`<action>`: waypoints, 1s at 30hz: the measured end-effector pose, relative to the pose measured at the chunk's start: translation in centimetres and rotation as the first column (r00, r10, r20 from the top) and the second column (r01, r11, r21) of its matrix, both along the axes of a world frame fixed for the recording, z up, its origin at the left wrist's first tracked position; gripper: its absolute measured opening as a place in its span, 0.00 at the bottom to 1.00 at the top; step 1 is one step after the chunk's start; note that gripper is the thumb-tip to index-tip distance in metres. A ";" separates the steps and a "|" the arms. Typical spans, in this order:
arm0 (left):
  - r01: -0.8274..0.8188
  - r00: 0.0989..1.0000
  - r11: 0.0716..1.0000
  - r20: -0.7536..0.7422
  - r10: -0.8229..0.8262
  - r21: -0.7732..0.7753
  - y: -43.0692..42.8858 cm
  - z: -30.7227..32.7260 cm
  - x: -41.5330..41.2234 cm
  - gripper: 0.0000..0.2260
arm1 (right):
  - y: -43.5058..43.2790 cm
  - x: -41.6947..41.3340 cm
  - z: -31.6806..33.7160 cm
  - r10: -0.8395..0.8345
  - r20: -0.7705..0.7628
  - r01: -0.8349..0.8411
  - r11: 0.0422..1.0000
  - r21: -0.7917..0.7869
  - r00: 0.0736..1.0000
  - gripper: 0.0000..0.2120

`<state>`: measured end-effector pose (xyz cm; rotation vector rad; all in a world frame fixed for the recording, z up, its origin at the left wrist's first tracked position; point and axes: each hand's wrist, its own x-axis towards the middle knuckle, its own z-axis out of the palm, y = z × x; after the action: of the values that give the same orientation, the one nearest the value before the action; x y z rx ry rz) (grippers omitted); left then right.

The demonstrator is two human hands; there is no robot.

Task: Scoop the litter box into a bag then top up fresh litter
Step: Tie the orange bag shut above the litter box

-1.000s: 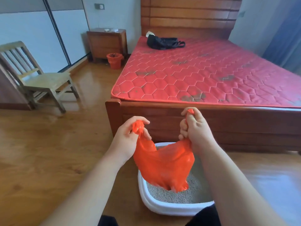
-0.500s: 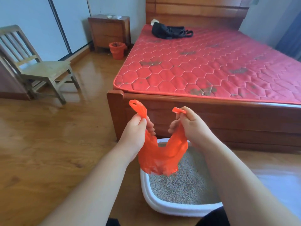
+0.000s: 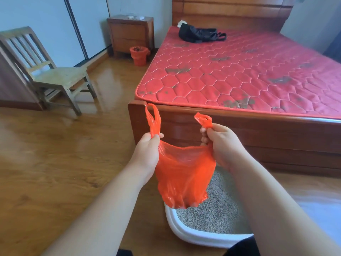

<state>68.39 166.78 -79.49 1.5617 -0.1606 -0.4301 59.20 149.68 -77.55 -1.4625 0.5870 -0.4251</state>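
While both the left hand [image 3: 147, 151] and right hand [image 3: 224, 145] grip the orange bag [image 3: 184, 174] by its 2 handles, the litter box [image 3: 201, 235] below waits, and fresh litter looks not yet added.

We see a wooden bed [image 3: 239, 137] with a bare red mattress [image 3: 239, 74] and a black bag [image 3: 199, 35] near its head. Beside it stands a nightstand [image 3: 131, 34] holding small pale items we cannot identify, with an orange bin [image 3: 139, 56] in front. A wooden chair [image 3: 55, 76] stands on the glossy floor [image 3: 46, 154].

2 forearms [image 3: 103, 209] bare to the left hand [image 3: 146, 154] and right hand [image 3: 224, 145]; black clothing [image 3: 241, 246] at bottom edge.
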 end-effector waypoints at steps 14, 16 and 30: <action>0.110 0.917 0.814 -0.257 -0.305 -0.571 -0.3 2.6 -2.1 0.11 | 1.6 -0.1 1.0 -0.039 0.178 -0.015 0.956 0.293 0.983 0.10; 0.091 0.916 0.786 -0.259 -0.307 -0.611 -0.6 2.6 -2.3 0.11 | 1.7 -0.1 0.7 -0.043 0.048 0.029 0.967 0.253 0.998 0.11; 0.310 0.928 0.941 0.260 -0.268 -0.136 -2.4 1.6 -4.4 0.07 | 2.9 -1.1 1.3 -0.073 0.066 0.058 0.977 0.203 0.995 0.11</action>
<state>63.99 164.33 -77.93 1.4150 -0.6076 -0.4451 58.15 152.63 -76.26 -1.2320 0.6032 -0.4560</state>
